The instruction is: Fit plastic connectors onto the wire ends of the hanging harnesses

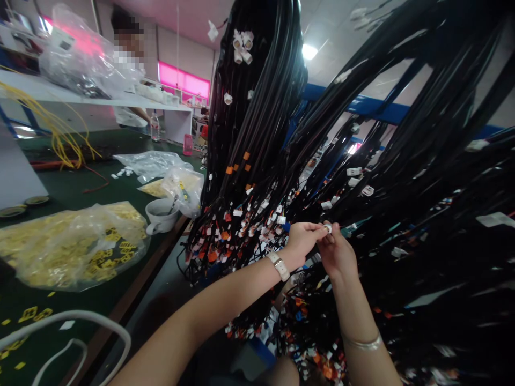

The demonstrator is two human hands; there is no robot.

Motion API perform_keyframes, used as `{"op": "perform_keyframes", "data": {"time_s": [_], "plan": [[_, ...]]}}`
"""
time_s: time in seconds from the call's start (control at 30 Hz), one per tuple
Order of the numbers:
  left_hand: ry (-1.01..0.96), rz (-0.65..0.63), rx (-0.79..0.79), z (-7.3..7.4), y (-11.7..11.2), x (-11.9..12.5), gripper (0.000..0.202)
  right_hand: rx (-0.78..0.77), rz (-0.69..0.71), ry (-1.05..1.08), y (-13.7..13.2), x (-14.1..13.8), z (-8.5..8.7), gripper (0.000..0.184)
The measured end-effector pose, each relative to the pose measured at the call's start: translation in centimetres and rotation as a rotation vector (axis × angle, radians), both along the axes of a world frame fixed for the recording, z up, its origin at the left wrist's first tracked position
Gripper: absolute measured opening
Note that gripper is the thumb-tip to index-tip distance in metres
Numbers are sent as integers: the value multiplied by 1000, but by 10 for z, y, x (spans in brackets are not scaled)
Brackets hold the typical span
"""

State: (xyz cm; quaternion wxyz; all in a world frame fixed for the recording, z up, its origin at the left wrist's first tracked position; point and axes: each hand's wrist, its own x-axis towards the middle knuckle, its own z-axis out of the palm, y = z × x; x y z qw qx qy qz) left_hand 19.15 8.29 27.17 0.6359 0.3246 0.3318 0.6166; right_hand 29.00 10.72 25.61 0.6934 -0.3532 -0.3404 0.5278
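Note:
Thick bundles of black cables (257, 107) hang in front of me, their ends tipped with white, orange and red connectors (225, 236). My left hand (303, 238), with a watch on the wrist, and my right hand (336, 252), with a thin bangle lower on the arm, meet at the middle of the bundles. Both pinch a small white connector (329, 228) at the end of one black cable. The fingers of both hands are closed round it.
To the left is a green worktable (72, 187) with a clear bag of yellow parts (72, 241), a white cup (161, 214), more plastic bags (153, 163) and yellow wires (60, 134). A person stands at the far end behind a white shelf (80, 96).

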Motion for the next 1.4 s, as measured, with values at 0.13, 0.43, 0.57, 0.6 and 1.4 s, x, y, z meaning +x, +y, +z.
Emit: {"op": "perform_keyframes", "data": {"time_s": [0.13,0.43,0.57,0.6,1.4], "plan": [[34,23,-9,1,-1,1,8,1,2,-4,-1,0,0,23],[50,-62,52,-11,12,3,30,-14,5,12,-1,3,0,19],[168,-76,241,-13,17,1,27,-2,20,-9,-1,5,-2,23],[208,-65,294,-14,17,1,27,5,18,-19,-1,6,-3,23],[494,35,416,-23,28,6,20,50,-82,-151,-17,8,4,20]]}}
